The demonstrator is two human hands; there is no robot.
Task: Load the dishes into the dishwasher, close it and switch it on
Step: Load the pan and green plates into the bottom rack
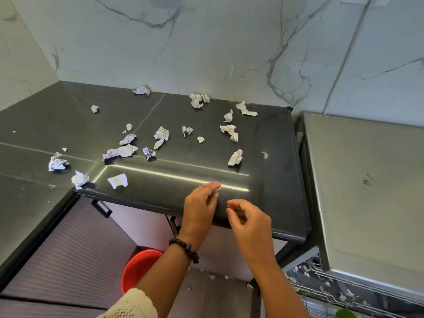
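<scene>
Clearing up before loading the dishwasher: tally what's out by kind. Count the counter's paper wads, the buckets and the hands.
Crumpled paper wads on the counter: 17, tiny flecks left out
Red bucket: 1
Hands: 2, left hand and right hand
Total: 20

You face a dark stone counter [263, 143], polished enough to throw back a bright streak of light along its front. Crumpled white paper scraps [161, 135] lie on it, matt and creased. The wall [206, 47] behind is glossy white marble-look tile with grey veins. To your right the dishwasher [371, 184] has a brushed metal top, dull and slightly smudged, and a thin wire rack [332, 292] shows below it. Your left wrist wears dark, wood-like beads [184, 247], and a cream knitted sleeve [130, 305] looks soft and open-weave. The red bucket [137, 267] looks like smooth plastic.
</scene>
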